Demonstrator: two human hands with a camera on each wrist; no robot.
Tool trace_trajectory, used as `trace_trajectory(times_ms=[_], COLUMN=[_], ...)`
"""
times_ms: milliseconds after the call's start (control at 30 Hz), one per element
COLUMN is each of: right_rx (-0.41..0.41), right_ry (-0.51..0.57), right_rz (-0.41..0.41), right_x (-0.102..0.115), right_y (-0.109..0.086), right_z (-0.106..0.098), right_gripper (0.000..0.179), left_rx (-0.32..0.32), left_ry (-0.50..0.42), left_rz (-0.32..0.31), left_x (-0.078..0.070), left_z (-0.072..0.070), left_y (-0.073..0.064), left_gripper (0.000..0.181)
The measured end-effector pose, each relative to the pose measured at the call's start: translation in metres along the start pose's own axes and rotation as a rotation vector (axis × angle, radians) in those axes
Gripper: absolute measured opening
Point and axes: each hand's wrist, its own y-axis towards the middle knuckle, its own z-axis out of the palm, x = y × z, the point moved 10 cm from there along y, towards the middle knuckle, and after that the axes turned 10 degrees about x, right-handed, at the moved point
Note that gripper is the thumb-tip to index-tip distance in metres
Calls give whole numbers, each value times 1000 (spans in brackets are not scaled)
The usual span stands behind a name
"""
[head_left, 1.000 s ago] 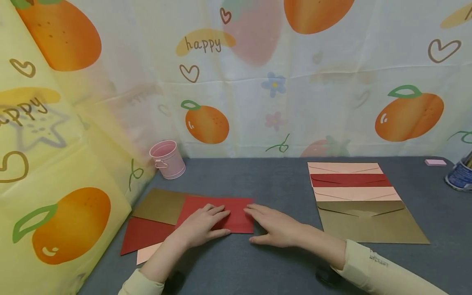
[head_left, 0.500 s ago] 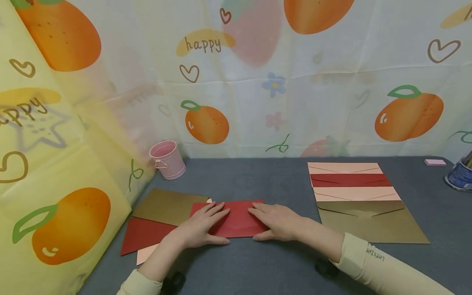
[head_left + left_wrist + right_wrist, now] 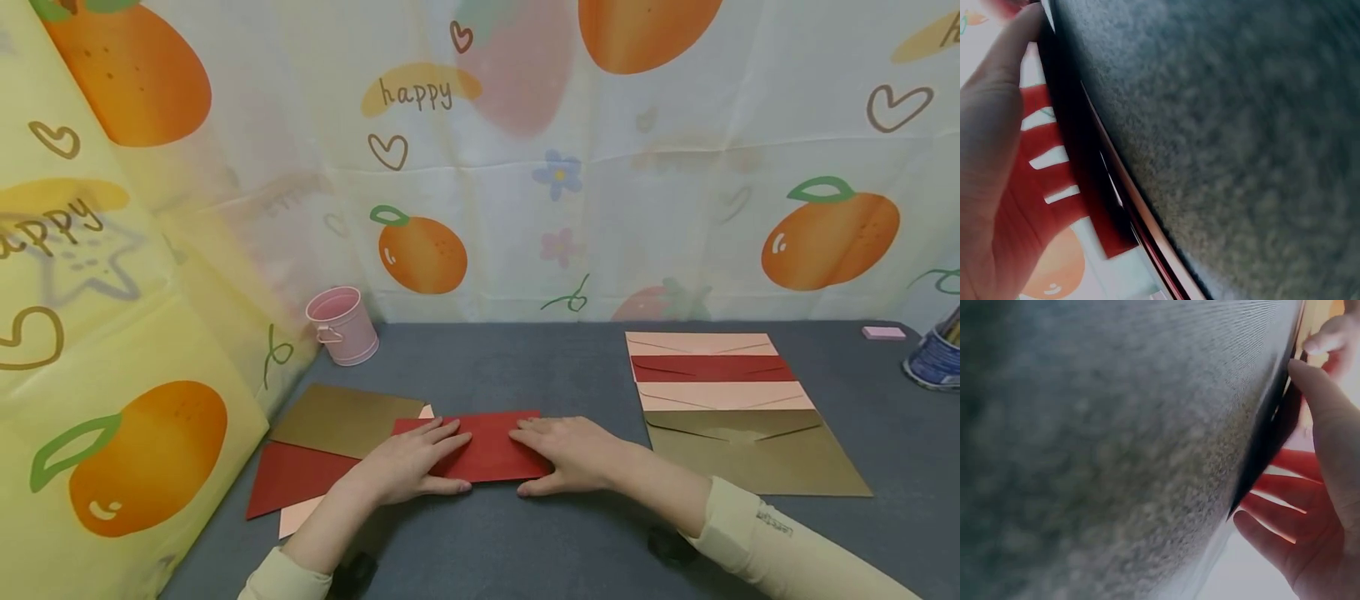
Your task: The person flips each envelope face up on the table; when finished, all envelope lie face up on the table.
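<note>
A red envelope [image 3: 491, 454] lies flap side out of sight on the dark table, its left end overlapping a gold envelope. My left hand [image 3: 411, 457] rests on its left part, fingers spread and fairly straight, thumb along the near edge. On the right end my right hand [image 3: 573, 454] lies with extended fingertips on the top face and the thumb by the near edge. In the left wrist view, the fingers of the left hand [image 3: 1041, 162] meet the envelope's face, tinted red. The right wrist view shows the right hand [image 3: 1297, 506] against the dark envelope edge.
Left of the hands lie the gold envelope [image 3: 341, 419], a darker red one [image 3: 296, 482] and a pale pink one [image 3: 296, 515]. An overlapping row of envelopes [image 3: 753, 462] stands at right. Behind are a pink bucket [image 3: 345, 333], an eraser-like block [image 3: 883, 333] and a blue pot [image 3: 936, 357].
The red envelope has slid right and slightly nearer, uncovering more of the gold envelope and a pale corner behind it. The right hand has moved from beside its right end onto it.
</note>
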Motion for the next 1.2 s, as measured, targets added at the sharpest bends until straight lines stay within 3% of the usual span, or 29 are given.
trace_trajectory(times_ms=[167,433,600,833,1067,1200], right_rx=[-119,-316,-464,-606,-622,-621], right_ry=[-35,-58,-50,18,186,301], right_rz=[-51,-156,-210,-232,-194,-174], right_x=[2,4,3,-6,-19,-28], right_y=[-10,-26,-37,-50,-55,-56], right_z=[-11,-29,-41,-52,-58,-59], right_gripper=[57,34,26,21,16,15], left_rx=[-73,-336,-469,-578,-634,-635], left_ry=[41,55,7,-164,-312,-443], left_rz=[43,248,343,366,374,354], left_x=[-9,-27,-26,-10,-7,-2], left_z=[-9,-37,-53,-67,-76,-77], left_y=[-3,-19,-31,-40,-42,-39], left_gripper=[64,41,22,19,16,16])
